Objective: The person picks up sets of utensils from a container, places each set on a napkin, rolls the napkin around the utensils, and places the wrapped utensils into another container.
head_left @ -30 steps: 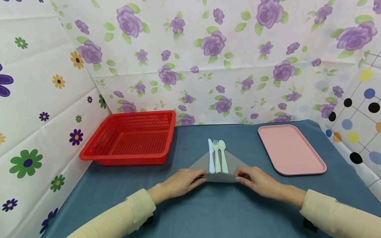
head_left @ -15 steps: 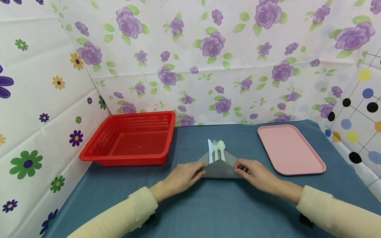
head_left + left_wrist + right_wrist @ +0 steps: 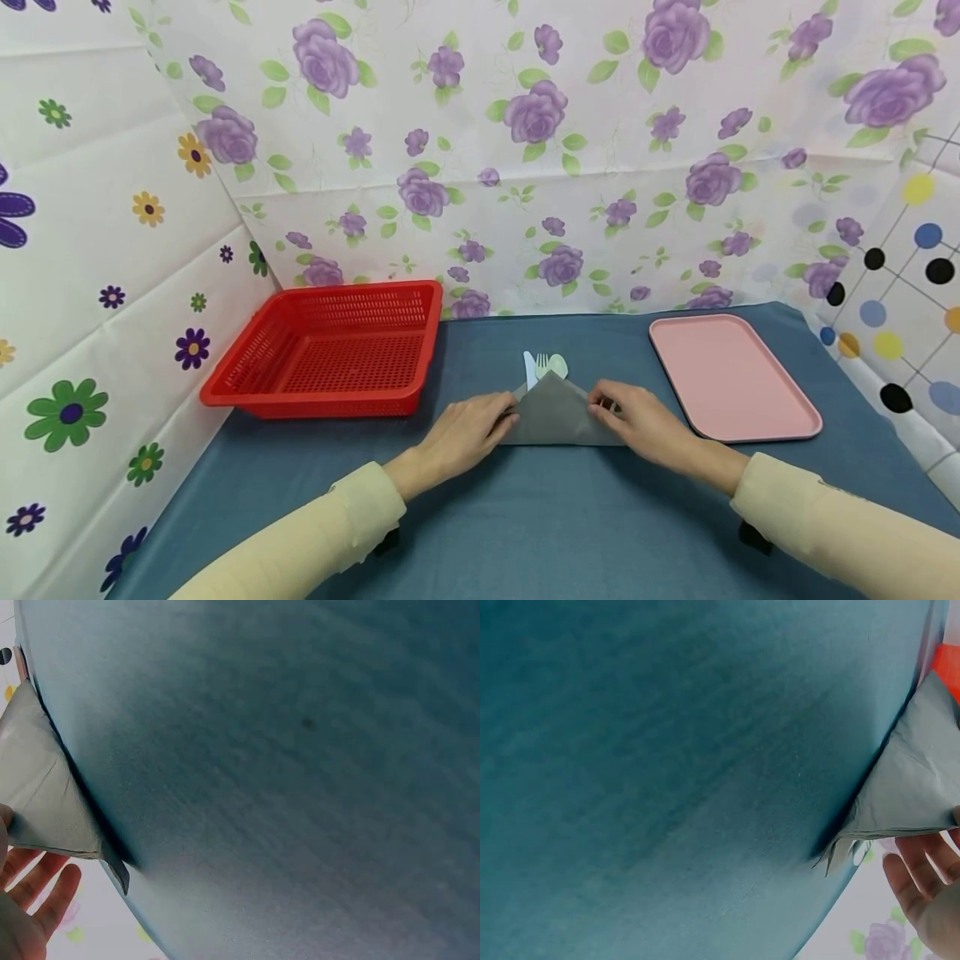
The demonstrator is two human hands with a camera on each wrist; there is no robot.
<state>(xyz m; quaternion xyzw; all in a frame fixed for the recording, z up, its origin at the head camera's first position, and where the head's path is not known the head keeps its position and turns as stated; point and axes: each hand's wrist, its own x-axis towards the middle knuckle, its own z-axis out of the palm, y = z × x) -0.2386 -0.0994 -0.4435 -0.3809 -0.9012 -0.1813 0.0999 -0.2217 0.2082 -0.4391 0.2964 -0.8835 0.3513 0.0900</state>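
A grey napkin (image 3: 558,417) is folded up over a knife (image 3: 530,369), a fork (image 3: 542,364) and a spoon (image 3: 558,365), all pale plastic. Only their upper ends stick out past the napkin's peak; the handles are hidden beneath it. My left hand (image 3: 468,429) pinches the napkin's left side between thumb and fingers. On the opposite side, my right hand (image 3: 633,417) pinches the right edge. Each wrist view shows the napkin (image 3: 45,780) with a thumb on top and fingers (image 3: 911,877) beyond its edge.
A red plastic basket (image 3: 322,400) stands at the back left of the blue cloth-covered table (image 3: 555,517). To the right lies a pink tray (image 3: 735,375). Floral cloth (image 3: 495,167) hangs behind the table, with patterned cloth on both sides.
Both hands have moved away from the body, carrying the napkin's near edge up over the cutlery. The handles, visible earlier, are now covered.
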